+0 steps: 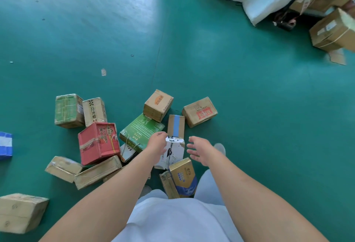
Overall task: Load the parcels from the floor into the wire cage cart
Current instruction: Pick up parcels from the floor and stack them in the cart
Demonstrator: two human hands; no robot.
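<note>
Both hands reach down over the pile: the left hand [156,142] touches the top edge of a white box [173,153], though whether it grips is unclear; the right hand [199,150] hangs beside it, fingers spread, holding nothing. Loading looks barely begun or mid-way, since about thirteen parcels lie on the green floor [249,107], among them one red box [98,142] and one green box [141,131]. No wire cart is in view.

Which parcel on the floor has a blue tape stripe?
The narrow brown box just beyond the hands, standing between the green box and the brown box with a red label. Only it has a blue stripe along its top.
</note>
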